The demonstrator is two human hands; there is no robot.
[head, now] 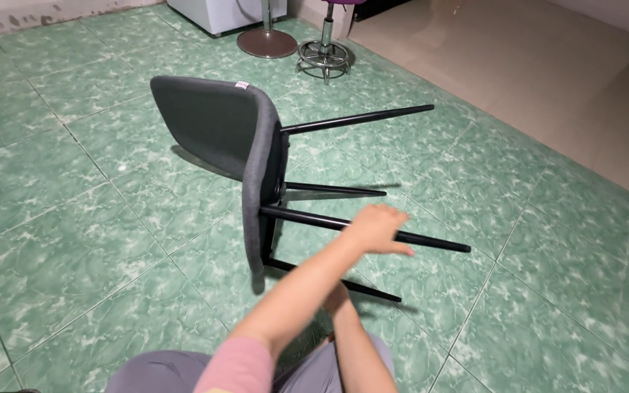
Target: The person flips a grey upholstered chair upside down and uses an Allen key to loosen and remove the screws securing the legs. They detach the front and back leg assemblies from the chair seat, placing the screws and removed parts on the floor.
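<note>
A dark grey upholstered chair (216, 124) lies tipped on its side on the green tiled floor, its four thin black legs pointing right. My left hand (376, 229), on an arm in a pink sleeve, reaches across and lies over the second-lowest chair leg (431, 241), fingers stretched to the right; I cannot tell whether it touches the leg. My right forearm (351, 342) rises under the left arm toward the lowest chair leg (376, 293). The right hand itself is hidden behind my left forearm.
My knees in grey trousers (161, 371) show at the bottom edge. At the back stand a round chrome pedestal base (267, 42), a stool with a chrome foot ring (324, 54) and a white cabinet (220, 13). Beige tiles (547, 65) begin at the right.
</note>
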